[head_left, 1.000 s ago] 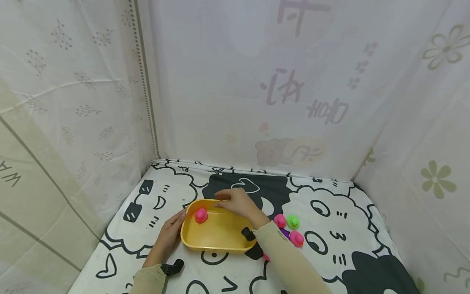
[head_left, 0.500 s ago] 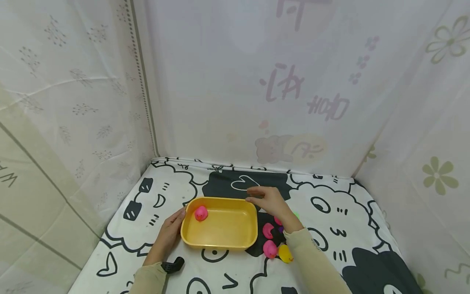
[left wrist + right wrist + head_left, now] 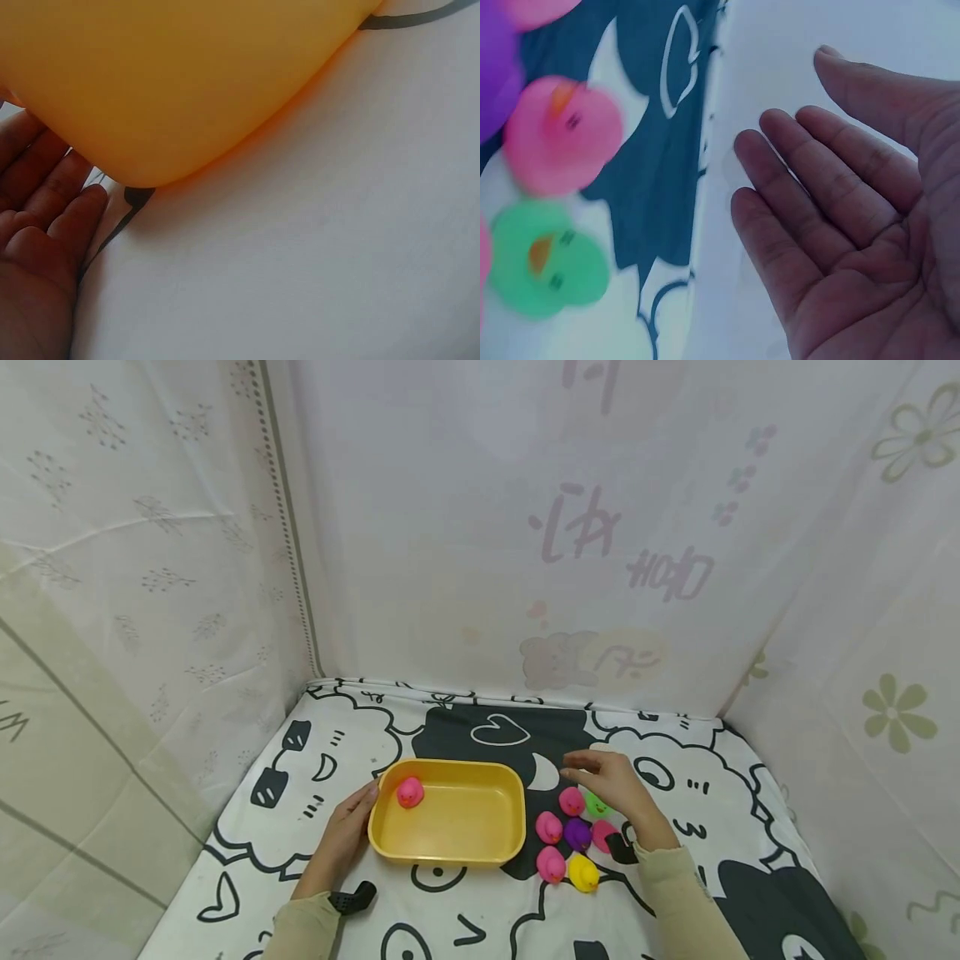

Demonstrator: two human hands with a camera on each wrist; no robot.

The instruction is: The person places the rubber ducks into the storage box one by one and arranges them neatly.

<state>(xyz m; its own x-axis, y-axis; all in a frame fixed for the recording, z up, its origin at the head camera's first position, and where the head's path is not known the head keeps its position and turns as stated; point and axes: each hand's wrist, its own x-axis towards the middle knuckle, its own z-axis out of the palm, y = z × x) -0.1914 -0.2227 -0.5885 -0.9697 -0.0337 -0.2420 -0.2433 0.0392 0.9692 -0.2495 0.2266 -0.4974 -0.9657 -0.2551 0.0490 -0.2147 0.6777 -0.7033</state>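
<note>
My left hand rests against the left end of a yellow plastic tray. In the left wrist view its fingers lie along the outer wall of the tray, fairly straight. One pink rubber duck sits in the tray's far left corner. My right hand hovers with nothing in it near the far side of a group of rubber ducks. The right wrist view shows its palm and spread fingers. Close to it are a green duck and a pink duck, both lying on the cloth.
A purple duck, a yellow duck and several pink ducks are clustered right of the tray. The black-and-white patterned cloth covers the table. Pale printed curtains hang at the back and both sides.
My right hand has moved from over the tray to the right, above the ducks, uncovering several of them. The left hand, tray and the duck inside have stayed in place.
</note>
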